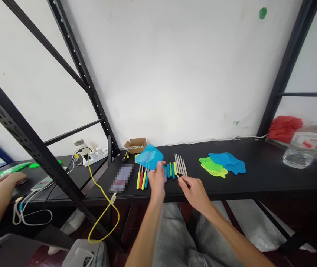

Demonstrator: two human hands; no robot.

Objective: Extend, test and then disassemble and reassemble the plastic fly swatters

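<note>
My left hand (157, 181) is closed on a blue plastic fly swatter head (147, 157), held up above the table. Fingers pinched, my right hand (194, 190) grips a thin metal rod (178, 176), of which only a short light end shows. Just beyond it lie several bare metal rods (181, 165) side by side. Between my hands is a row of blue, green and yellow handles (171, 170), partly hidden by my left hand. Yellow, red and blue handles on rods (141, 180) lie to the left, partly under the blue head. Loose green (213, 167) and blue swatter heads (227, 162) overlap at the right.
On the black table (258, 181) are a pixelated phone (121, 178) with a yellow cable (97, 181), a utility knife (126, 155) and a small cardboard box (135, 145). A water bottle (300, 148) and red bag (284, 128) stand right. Another person's arm (1, 196) is far left.
</note>
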